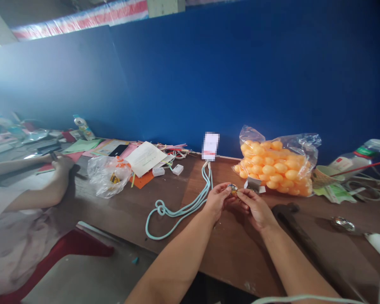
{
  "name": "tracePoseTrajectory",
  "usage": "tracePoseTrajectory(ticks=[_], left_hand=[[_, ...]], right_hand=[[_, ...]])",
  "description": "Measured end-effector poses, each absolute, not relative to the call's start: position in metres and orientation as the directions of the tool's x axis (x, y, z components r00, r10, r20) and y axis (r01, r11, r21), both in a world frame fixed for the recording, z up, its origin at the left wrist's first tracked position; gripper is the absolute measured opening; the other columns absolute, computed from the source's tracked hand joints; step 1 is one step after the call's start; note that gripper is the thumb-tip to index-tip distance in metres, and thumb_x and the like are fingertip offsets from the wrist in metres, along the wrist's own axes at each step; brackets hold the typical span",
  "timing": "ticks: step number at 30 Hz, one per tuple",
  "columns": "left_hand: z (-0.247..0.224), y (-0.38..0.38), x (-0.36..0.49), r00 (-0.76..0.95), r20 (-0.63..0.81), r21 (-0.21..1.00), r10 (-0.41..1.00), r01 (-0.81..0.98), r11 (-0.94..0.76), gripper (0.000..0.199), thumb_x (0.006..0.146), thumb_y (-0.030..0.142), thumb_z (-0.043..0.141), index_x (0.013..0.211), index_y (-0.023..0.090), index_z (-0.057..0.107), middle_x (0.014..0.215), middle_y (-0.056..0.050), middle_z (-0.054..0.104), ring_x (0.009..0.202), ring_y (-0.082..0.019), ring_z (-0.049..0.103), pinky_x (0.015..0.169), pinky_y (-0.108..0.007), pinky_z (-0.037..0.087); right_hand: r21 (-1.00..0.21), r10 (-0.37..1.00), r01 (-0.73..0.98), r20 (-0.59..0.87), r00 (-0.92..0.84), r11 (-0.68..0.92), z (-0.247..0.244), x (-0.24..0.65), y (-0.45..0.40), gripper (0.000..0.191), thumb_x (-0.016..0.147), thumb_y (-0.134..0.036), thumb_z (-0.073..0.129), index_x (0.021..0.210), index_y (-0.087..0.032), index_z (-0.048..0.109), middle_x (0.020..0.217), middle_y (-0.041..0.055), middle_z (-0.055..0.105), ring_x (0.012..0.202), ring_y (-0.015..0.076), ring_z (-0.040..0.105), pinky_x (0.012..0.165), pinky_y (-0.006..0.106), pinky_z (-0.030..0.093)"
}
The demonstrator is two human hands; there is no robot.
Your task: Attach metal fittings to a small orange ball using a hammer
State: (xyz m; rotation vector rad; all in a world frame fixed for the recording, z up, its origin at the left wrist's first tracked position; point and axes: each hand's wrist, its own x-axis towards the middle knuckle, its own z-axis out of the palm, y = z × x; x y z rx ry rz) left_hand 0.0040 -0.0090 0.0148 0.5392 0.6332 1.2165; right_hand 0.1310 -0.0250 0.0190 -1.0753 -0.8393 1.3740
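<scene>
Between my fingertips is a small shiny silver-and-gold object (232, 189); its exact kind is too small to make out. My left hand (215, 202) is closed around its left side, thumb on top. From the right, my right hand (254, 207) pinches at its yellowish lower edge. Both hands are held over the brown table (228, 253). Just behind my right hand stands a small grey open box (253, 184) with white flaps. A clear bag of orange balls (274, 164) lies beyond it.
Left of my hands lies a pale blue lanyard cord (174, 215) attached to a blurred card (210, 147). To the right are a shiny silver object (343, 224), a dark bar (299, 236) and a bottle (367, 152). Another person's arm (41, 194) rests at the left.
</scene>
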Motion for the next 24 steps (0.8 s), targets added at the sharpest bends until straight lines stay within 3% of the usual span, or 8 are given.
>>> tracePoseTrajectory(ticks=[24], left_hand=[[0.0124, -0.0076, 0.0053, 0.198, -0.130, 0.698, 0.972, -0.678, 0.232, 0.032, 0.067, 0.022, 0.074, 0.096, 0.013, 0.064, 0.092, -0.007, 0.067, 0.073, -0.012, 0.064, 0.071, -0.024, 0.052]], right_hand=[[-0.925, 0.989, -0.359, -0.144, 0.028, -0.125, 0.0186, 0.1313, -0.0255, 0.029, 0.059, -0.034, 0.081, 0.075, -0.020, 0.061, 0.052, -0.0063, 0.049, 0.042, 0.0038, 0.031, 0.038, 0.017, 0.020]])
